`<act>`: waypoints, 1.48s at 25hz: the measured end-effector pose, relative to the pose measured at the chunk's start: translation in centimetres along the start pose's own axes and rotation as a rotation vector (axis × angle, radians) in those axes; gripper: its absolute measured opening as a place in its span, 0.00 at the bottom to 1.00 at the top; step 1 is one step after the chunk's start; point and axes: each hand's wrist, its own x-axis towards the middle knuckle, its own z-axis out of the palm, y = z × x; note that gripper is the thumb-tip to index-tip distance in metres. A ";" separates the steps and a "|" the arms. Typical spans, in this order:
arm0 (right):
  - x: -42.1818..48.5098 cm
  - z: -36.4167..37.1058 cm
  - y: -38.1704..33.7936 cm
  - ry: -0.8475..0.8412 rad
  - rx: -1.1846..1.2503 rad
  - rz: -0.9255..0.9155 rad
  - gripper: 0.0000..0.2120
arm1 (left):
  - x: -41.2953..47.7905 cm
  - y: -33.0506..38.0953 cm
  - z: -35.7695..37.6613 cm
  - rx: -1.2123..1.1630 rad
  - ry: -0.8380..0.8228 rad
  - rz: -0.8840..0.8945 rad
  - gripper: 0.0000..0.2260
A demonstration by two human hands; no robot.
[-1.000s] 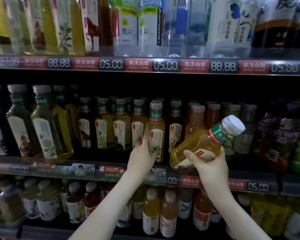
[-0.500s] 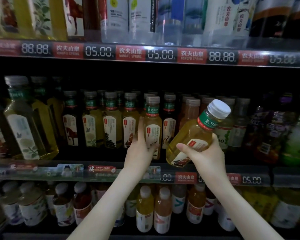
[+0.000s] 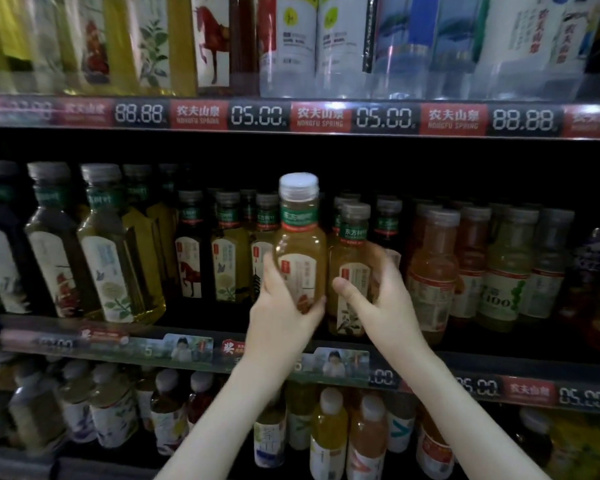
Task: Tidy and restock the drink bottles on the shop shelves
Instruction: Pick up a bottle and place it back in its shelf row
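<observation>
Forearms rise from the near edge toward the middle shelf. The left hand (image 3: 281,313) grips the white-capped bottle (image 3: 300,247) low on its label, thumb on the left side and fingers curled under the right. The bottle stands upright, label outward, its cap higher than every cap behind it. The hand hides its base, so I cannot tell whether it sits on the shelf. Just to its right, the right hand (image 3: 381,303) curls round a second bottle (image 3: 352,268) of the same tea, thumb across the front and fingers round the far side. The two bottles stand just beside each other, perhaps touching.

Under the hands runs the price strip (image 3: 187,344) along the shelf lip. Farther back, rows of grey-capped bottles fade into shadow, with an orange bottle (image 3: 430,271) at the front of the next lane on the right.

The step looks like seating the raised bottle at the front of its lane. To do it well, lower it straight down behind the lip and keep it vertical so its shoulder does not knock the neighbour. The right hand's job is to steady that neighbour — a nudge could tip it toward the orange lane. Set the base flat, turn the label square to the front, and only then let go.
</observation>
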 end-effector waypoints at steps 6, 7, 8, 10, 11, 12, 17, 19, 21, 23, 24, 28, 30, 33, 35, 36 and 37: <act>2.4 2.3 3.4 0.042 -0.158 0.255 0.36 | 2.3 -3.2 0.3 -0.019 -0.073 -0.222 0.46; 2.1 2.4 3.9 0.092 -0.159 0.252 0.31 | 2.2 -3.4 0.5 -0.023 -0.084 -0.219 0.46; 1.5 2.3 4.1 0.156 -0.117 0.246 0.28 | 2.1 -3.6 0.8 -0.025 -0.093 -0.210 0.46; -0.1 2.2 4.1 0.308 -0.034 0.214 0.25 | 1.9 -3.7 1.2 -0.023 -0.089 -0.179 0.45; -0.7 2.1 4.0 0.376 -0.020 0.192 0.26 | 1.8 -3.8 1.4 -0.018 -0.082 -0.165 0.45; -1.2 2.0 3.9 0.420 -0.013 0.173 0.28 | 1.7 -3.8 1.6 -0.011 -0.071 -0.154 0.44; 0.3 2.1 3.8 0.252 -0.103 0.232 0.31 | 2.2 -3.0 2.3 0.067 -0.077 -0.124 0.43; 1.4 2.8 3.5 0.164 -0.195 0.248 0.33 | 2.6 -2.4 2.4 0.106 -0.104 -0.126 0.43; 2.3 3.5 3.5 0.101 -0.264 0.258 0.36 | 3.1 -2.2 2.2 0.122 -0.155 -0.136 0.44; 2.1 3.9 3.3 0.052 -0.255 0.255 0.38 | 2.7 -2.0 2.0 0.136 -0.176 -0.130 0.44; 1.3 4.0 3.2 0.048 -0.234 0.218 0.38 | 1.8 -2.0 1.9 0.159 -0.139 -0.103 0.44; -7.9 3.3 4.5 0.107 -0.276 -0.141 0.32 | -7.2 -4.2 3.9 0.131 0.189 0.260 0.28; -16.0 3.5 8.7 0.003 -0.334 -0.251 0.24 | -15.4 -8.3 6.0 0.143 0.104 0.322 0.19; -30.2 4.6 19.0 -0.380 -0.444 0.101 0.21 | -30.0 -17.4 9.3 0.190 -0.303 0.048 0.18; -39.5 5.4 26.5 -0.662 -0.480 0.498 0.23 | -39.7 -23.4 11.8 0.228 -0.502 -0.195 0.19; -44.2 5.8 30.5 -0.785 -0.539 0.635 0.24 | -44.5 -26.3 13.3 0.245 -0.579 -0.300 0.19; -49.6 6.3 34.8 -0.905 -0.619 0.690 0.25 | -49.4 -29.1 15.1 0.257 -0.649 -0.398 0.18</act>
